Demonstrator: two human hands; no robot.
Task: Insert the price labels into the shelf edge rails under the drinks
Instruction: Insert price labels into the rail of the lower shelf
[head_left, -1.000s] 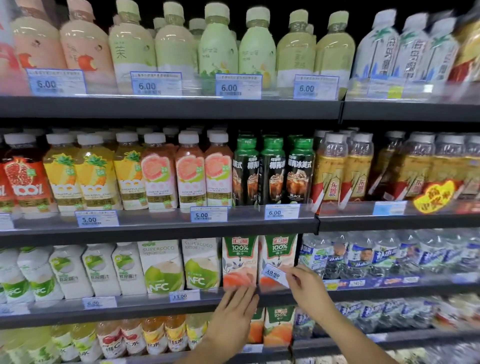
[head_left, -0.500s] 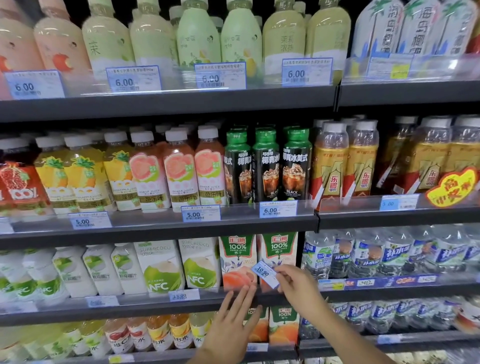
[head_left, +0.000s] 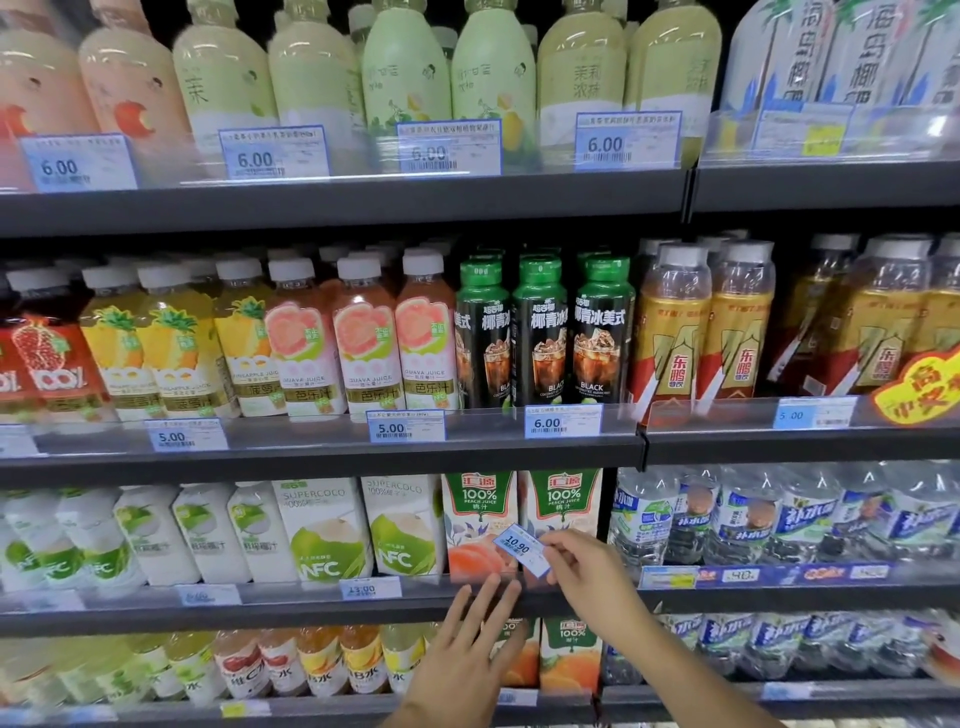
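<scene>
My right hand (head_left: 587, 577) pinches a small blue-and-white price label (head_left: 522, 548) marked 10.90, held tilted in front of the peach juice cartons (head_left: 480, 514). Just below it runs the clear shelf edge rail (head_left: 291, 597) of the third shelf. My left hand (head_left: 467, 654) reaches up with straight fingers, its fingertips touching that rail under the peach juice cartons. It holds nothing.
Labels sit in the rails: 13.00 (head_left: 370, 590) under the coconut cartons, 5.00 (head_left: 405, 426) and 6.00 (head_left: 561, 421) on the shelf above. Bottles fill every shelf. Water bottles (head_left: 727, 514) stand right of the upright divider.
The view has drawn closer to the shelves. My right hand with the label has shifted slightly left and down towards the rail. My left hand keeps its fingertips at the rail.
</scene>
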